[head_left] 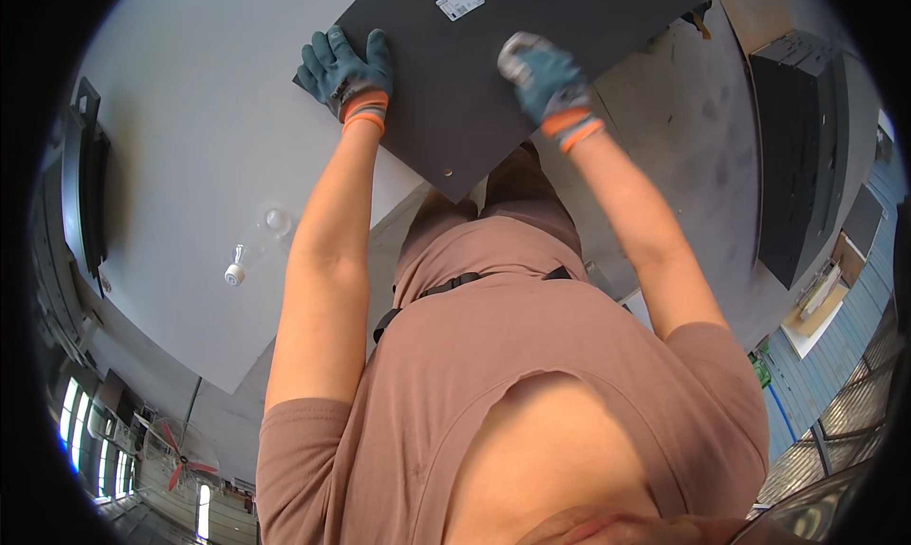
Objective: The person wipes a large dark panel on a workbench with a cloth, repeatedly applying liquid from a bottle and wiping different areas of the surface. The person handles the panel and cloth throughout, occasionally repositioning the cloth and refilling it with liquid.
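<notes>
Resting gloved left hand [345,76], fingers spread, over left edge of dark grey panel [441,94] lying partly on pale grey tabletop [195,166]; holding blurred right hand [544,75] well apart, at panel's right side, cannot tell whether gripping anything.

A broad, dark grey panel [436,90], matt and smooth, lies flat on the pale table [190,184], one corner under the left hand [346,71] and its near edge running out past the right hand [548,75] and beyond the tabletop. I can see a white label [460,1] stuck on it, farther out between both hands, and a small round spot [449,172], hole or mark, by the corner nearer the body than either hand
</notes>
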The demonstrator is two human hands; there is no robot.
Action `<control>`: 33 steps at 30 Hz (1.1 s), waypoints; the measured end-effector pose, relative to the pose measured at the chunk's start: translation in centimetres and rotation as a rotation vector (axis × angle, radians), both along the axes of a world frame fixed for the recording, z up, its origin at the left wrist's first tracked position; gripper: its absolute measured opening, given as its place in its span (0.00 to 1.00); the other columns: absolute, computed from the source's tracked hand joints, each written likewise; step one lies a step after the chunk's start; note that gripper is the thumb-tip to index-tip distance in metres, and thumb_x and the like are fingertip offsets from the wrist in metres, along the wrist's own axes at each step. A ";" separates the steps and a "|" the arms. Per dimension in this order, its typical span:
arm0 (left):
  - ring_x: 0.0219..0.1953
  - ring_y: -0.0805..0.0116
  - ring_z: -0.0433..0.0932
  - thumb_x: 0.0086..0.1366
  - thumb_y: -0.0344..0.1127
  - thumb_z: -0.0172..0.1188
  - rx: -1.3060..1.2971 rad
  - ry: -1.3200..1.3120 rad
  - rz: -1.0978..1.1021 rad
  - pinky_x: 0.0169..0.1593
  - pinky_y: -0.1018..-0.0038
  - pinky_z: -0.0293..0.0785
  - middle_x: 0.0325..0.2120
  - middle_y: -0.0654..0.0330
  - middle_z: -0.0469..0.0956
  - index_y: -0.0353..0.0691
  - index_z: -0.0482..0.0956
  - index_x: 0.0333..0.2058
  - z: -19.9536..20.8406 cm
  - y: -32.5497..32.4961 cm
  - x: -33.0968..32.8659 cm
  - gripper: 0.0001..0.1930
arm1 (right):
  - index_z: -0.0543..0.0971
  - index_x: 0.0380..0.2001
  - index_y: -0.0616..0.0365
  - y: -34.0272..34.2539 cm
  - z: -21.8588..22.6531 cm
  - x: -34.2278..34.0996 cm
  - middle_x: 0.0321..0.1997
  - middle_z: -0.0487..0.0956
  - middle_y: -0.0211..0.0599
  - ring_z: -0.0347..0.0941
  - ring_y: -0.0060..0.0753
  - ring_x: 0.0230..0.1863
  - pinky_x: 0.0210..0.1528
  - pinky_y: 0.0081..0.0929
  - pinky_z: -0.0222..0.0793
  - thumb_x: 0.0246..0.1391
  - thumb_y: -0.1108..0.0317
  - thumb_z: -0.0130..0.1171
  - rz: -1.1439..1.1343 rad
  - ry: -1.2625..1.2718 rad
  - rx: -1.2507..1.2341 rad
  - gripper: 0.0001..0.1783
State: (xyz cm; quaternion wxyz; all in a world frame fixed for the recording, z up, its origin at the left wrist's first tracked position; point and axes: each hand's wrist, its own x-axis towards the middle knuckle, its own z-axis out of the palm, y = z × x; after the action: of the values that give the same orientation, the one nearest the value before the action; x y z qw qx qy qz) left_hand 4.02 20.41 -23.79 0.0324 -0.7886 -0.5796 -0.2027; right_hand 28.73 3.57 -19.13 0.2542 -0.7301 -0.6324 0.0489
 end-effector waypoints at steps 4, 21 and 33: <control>0.67 0.46 0.66 0.67 0.65 0.59 -0.016 -0.042 -0.027 0.71 0.50 0.55 0.63 0.49 0.75 0.36 0.79 0.58 -0.1 0.4 0.7 0.37 | 0.84 0.36 0.53 3.7 1.8 11.2 0.34 0.87 0.41 0.84 0.38 0.25 0.36 0.36 0.78 0.62 0.60 0.62 -0.490 0.284 -0.552 0.10; 0.69 0.45 0.62 0.67 0.64 0.60 -0.018 -0.045 -0.021 0.73 0.46 0.51 0.64 0.50 0.72 0.35 0.78 0.60 -0.9 0.1 -0.1 0.38 | 0.88 0.44 0.44 4.2 4.0 2.8 0.49 0.88 0.38 0.84 0.49 0.50 0.54 0.42 0.80 0.53 0.52 0.71 -0.383 0.052 -0.869 0.17; 0.69 0.46 0.62 0.67 0.64 0.60 -0.029 -0.045 -0.033 0.72 0.47 0.52 0.63 0.49 0.72 0.34 0.78 0.60 -0.3 0.3 0.1 0.37 | 0.88 0.47 0.43 5.2 3.9 2.8 0.49 0.87 0.41 0.84 0.51 0.51 0.54 0.45 0.81 0.52 0.53 0.72 -0.300 -0.034 -0.859 0.18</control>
State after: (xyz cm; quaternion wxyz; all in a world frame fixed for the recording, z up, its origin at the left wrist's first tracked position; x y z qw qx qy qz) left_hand 4.10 20.68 -24.11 0.0044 -0.7937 -0.5700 -0.2123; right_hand 31.50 8.74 -15.24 -0.0780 -0.8535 -0.4463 0.2574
